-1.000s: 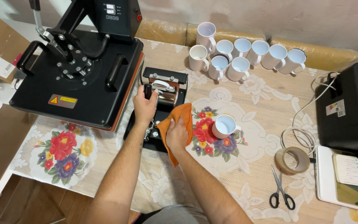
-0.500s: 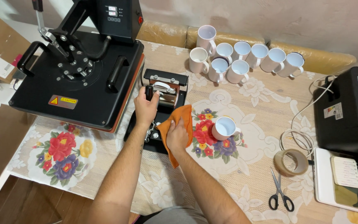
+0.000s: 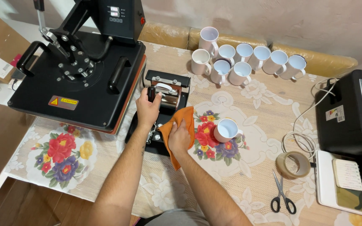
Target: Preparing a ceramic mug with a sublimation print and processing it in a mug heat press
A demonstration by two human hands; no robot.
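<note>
My left hand (image 3: 147, 109) grips the black lever handle of a small black mug press (image 3: 167, 80) that lies on the table beside the big flat heat press (image 3: 80, 79). A mug sits clamped in the mug press (image 3: 169, 93). My right hand (image 3: 179, 137) holds an orange cloth (image 3: 184, 121) against the front of the mug press. A single white mug (image 3: 226, 129) stands just right of the cloth on the flowered tablecloth.
Several white mugs (image 3: 241, 62) are grouped at the back of the table. A tape roll (image 3: 293, 164) and scissors (image 3: 282, 196) lie at the right front. A black printer (image 3: 352, 115) and a white cable (image 3: 302, 138) occupy the right edge.
Both hands stay on the mug press; the view has shifted slightly, and my right hand with the cloth has barely moved.
</note>
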